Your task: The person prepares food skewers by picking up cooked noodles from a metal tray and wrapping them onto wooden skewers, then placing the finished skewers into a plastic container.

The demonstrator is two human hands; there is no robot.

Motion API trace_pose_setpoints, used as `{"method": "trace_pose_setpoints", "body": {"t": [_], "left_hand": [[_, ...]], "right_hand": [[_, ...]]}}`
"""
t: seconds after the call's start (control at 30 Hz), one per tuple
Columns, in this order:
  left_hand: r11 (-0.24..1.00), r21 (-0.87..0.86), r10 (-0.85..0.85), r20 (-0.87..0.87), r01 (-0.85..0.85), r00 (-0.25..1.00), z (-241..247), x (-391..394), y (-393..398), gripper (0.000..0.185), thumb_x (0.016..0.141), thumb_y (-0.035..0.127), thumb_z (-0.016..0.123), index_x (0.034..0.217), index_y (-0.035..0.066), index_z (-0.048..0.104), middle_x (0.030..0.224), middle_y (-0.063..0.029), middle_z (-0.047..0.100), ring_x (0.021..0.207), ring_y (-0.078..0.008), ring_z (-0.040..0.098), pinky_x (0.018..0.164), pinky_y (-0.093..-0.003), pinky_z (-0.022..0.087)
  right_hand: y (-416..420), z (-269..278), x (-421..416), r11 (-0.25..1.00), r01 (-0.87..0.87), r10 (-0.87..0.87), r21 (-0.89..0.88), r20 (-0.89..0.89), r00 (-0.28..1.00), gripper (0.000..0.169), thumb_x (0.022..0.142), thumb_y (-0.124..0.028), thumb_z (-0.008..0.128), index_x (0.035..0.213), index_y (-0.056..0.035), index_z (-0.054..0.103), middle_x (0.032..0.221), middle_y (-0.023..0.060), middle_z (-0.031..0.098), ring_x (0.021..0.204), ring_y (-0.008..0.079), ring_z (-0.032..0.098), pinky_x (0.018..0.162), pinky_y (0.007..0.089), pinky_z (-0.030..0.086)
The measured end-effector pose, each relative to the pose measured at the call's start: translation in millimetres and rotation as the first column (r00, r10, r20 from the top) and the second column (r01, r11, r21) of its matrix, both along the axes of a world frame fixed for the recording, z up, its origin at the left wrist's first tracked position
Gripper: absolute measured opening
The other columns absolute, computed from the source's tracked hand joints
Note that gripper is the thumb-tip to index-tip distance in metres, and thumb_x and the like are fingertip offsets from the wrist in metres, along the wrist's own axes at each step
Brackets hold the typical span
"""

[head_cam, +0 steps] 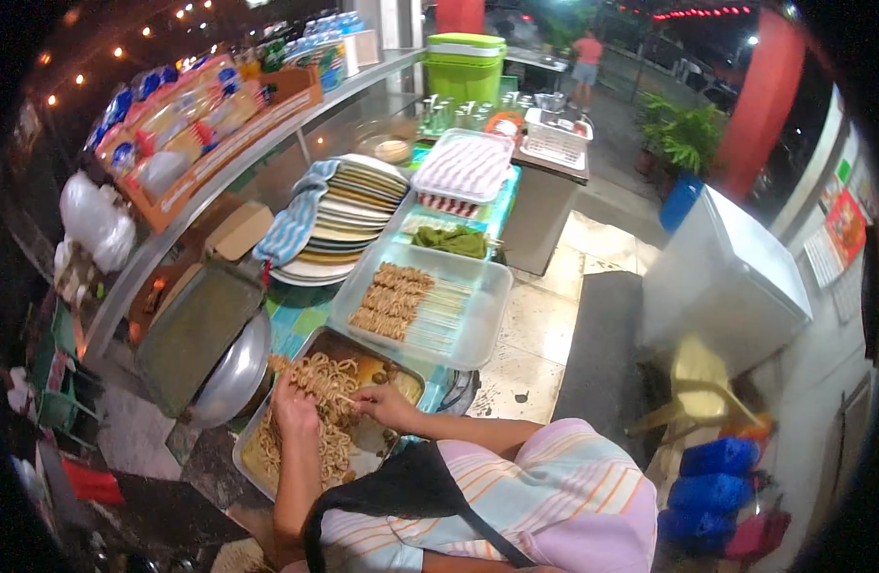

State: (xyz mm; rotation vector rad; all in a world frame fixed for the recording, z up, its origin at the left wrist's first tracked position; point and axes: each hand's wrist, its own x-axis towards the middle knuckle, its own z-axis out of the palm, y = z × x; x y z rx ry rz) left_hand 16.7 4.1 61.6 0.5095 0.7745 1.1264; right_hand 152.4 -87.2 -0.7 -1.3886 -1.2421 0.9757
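Observation:
A metal tray (373,438) lies in front of me, with a heap of brown looped strips (332,448) that look like cooked intestines, and some brown liquid. Over it, my left hand (294,407) grips strips bunched on a bamboo skewer (347,399). The fingers of my right hand (387,407) pinch this skewer near its bare end. Just beyond the tray stands a translucent plastic tub (493,308). Inside it, several filled skewers (393,301) lie side by side, bare sticks pointing right.
Stacked plates (353,229) under a striped cloth (299,211) stand beyond the tub's left side. A metal basin (242,372) and dark tray (199,336) lean at left. Green leaves (450,241) and a lidded container (464,165) sit farther back. A white chest freezer (726,279) stands right.

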Motion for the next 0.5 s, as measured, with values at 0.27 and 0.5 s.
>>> {"method": "trace_pose_setpoints", "body": {"t": [0.27, 0.5], "left_hand": [[0.993, -0.120, 0.005, -0.019, -0.007, 1.000, -14, 4, 12, 0.013, 0.070, 0.021, 0.059, 0.074, 0.015, 0.049, 0.067, 0.0044, 0.043, 0.058, -0.0085, 0.038, 0.053, -0.0263, 0.027], [0.991, -0.131, 0.023, 0.023, -0.020, 0.999, -25, 1, 11, 0.015, 0.069, 0.020, 0.059, 0.079, 0.013, 0.049, 0.076, 0.0017, 0.048, 0.065, -0.0122, 0.044, 0.057, -0.0269, 0.031]], "right_hand": [[-3, 2, 1, 0.998, 0.054, -0.055, 0.025, 0.038, 0.998, 0.018, 0.075, -0.012, 0.057, 0.089, -0.0005, 0.057, 0.070, 0.0044, 0.057, 0.066, 0.0088, 0.049, 0.063, 0.0237, 0.040], [-7, 9, 0, 1.000, 0.001, -0.001, 0.000, -0.038, 0.999, 0.018, 0.075, -0.012, 0.057, 0.088, 0.0000, 0.057, 0.070, 0.0057, 0.056, 0.065, 0.0099, 0.048, 0.062, 0.0244, 0.040]]}}
